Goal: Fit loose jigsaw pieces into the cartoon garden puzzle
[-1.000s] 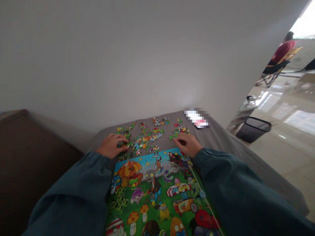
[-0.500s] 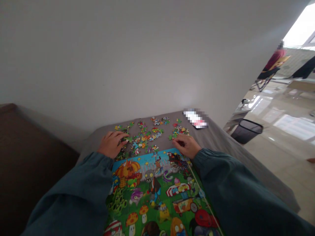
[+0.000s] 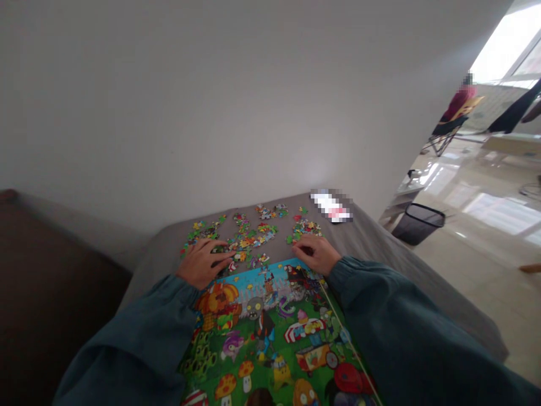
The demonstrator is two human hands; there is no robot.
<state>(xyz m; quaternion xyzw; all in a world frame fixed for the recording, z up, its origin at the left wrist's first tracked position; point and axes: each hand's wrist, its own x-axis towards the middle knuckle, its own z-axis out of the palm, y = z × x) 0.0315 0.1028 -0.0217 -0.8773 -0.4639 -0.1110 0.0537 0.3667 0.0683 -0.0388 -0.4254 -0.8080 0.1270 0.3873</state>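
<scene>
A colourful cartoon puzzle picture (image 3: 270, 332) lies on a grey-covered table (image 3: 372, 248) in front of me. Beyond its far edge, several loose puzzle pieces (image 3: 253, 234) are scattered. My left hand (image 3: 205, 262) rests flat among the pieces at the left, fingers spread and touching them. My right hand (image 3: 315, 252) sits at the picture's far right corner, fingers curled down onto pieces; whether it grips one is hidden. Both arms wear dark teal sleeves.
A small blurred red-and-white object (image 3: 332, 206) lies at the table's far right corner. A white wall stands right behind the table. A black bin (image 3: 418, 223) is on the shiny floor to the right. A person sits on a chair (image 3: 456, 115) far off.
My left hand has slid a little nearer and to the right over the pieces. My right hand has hardly moved. The view has shifted slightly.
</scene>
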